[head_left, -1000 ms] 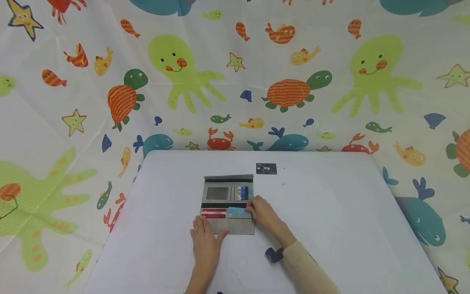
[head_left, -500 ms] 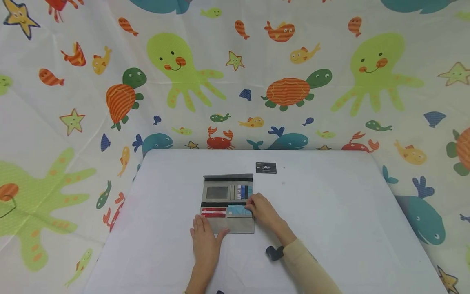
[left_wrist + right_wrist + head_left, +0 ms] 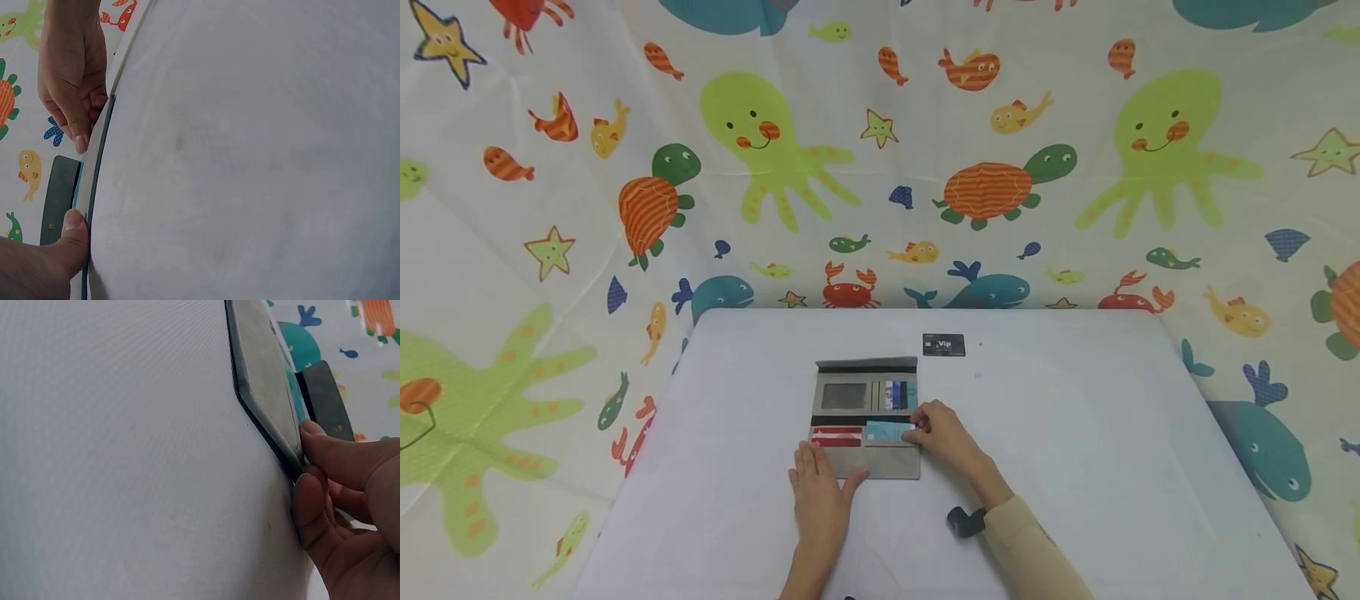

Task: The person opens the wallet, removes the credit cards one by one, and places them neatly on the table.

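An opened grey wallet (image 3: pixel 891 463) lies on the white table, its flap folded out at the far side. Red-and-white cards (image 3: pixel 837 437) sit in its near left pocket, and a light blue card (image 3: pixel 883 431) is partly in the near right pocket. Several cards (image 3: pixel 897 395) fill the far right slots. My left hand (image 3: pixel 820 496) rests with straight fingers on the wallet's near left corner, the thumb (image 3: pixel 74 220) along the near edge. With thumb and curled fingers, my right hand (image 3: pixel 947 435) pinches the light blue card at its right end; the fingertips partly hide that end.
A black card marked "Vip" (image 3: pixel 943 345) lies on the table (image 3: pixel 1060 433) behind and right of the wallet. A black wrist device (image 3: pixel 966 522) sits at the right sleeve (image 3: pixel 1030 546). A sea-animal cloth (image 3: pixel 850 183) hangs behind the table.
The right hand's fingers have shifted slightly along the light blue card's right end, and the thumb now sits lower on it. The left hand and the wallet stay in place.
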`<state>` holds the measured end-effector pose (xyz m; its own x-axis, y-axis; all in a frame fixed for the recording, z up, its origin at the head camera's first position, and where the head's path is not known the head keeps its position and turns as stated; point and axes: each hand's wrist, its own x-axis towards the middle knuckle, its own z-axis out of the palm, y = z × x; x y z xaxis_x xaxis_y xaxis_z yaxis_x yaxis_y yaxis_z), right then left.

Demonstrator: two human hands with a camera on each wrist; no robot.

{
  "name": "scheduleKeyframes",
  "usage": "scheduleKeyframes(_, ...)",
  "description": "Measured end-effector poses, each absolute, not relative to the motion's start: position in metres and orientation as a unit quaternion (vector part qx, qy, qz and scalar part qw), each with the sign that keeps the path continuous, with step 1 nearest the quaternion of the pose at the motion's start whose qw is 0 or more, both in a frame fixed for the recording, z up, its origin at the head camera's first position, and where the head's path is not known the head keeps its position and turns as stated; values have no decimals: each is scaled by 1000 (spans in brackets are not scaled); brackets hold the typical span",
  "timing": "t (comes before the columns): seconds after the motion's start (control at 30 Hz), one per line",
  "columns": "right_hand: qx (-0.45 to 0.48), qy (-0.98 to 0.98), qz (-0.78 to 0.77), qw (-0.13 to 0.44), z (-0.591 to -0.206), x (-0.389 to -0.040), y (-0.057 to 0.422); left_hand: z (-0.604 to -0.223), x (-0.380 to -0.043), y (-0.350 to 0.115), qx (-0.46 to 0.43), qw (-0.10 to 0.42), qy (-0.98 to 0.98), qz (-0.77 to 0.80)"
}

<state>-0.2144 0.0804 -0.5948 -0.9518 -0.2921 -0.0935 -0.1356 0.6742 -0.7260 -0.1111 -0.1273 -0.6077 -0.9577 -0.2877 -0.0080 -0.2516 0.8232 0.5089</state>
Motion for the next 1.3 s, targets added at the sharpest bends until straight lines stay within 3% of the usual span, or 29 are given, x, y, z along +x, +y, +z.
scheduleKeyframes(0.77,-102,884,-443,107,-594,-217,77,-608,-110,-127,142,40,-953,-263)
scheduleKeyframes(1.3,-67,880,-467,53,-599,-219,77,-608,-110,-127,148,35,-952,-266)
